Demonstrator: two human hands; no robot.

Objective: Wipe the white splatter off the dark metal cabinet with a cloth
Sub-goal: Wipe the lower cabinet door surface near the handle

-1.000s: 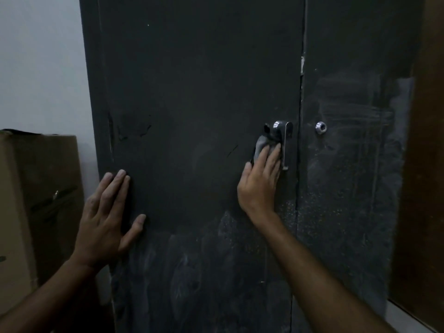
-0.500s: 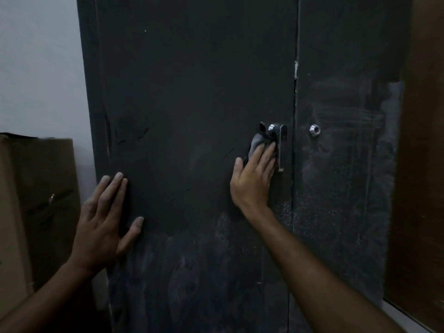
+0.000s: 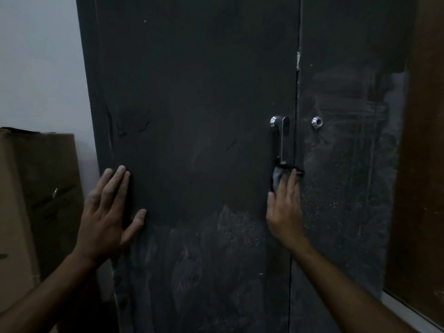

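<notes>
A tall dark metal cabinet (image 3: 197, 92) with two doors fills the view. Fine white splatter (image 3: 336, 200) speckles the right door, and more of it, with pale smears, covers the lower left door. My right hand (image 3: 284, 210) presses a dark grey cloth (image 3: 278, 177) flat against the left door, just below the chrome handle (image 3: 283, 138) and beside the door seam. My left hand (image 3: 108, 217) lies flat with fingers spread on the left door's left edge, holding nothing. Most of the cloth is hidden under my fingers.
A chrome lock (image 3: 317, 122) sits on the right door. A brown cardboard box (image 3: 36, 200) stands left of the cabinet against a white wall (image 3: 40, 68). A brown wooden panel (image 3: 422, 164) borders the cabinet's right side.
My right hand has slid the cloth down from the top of the handle to below its lower end, leaving the handle uncovered. My left hand stays in place.
</notes>
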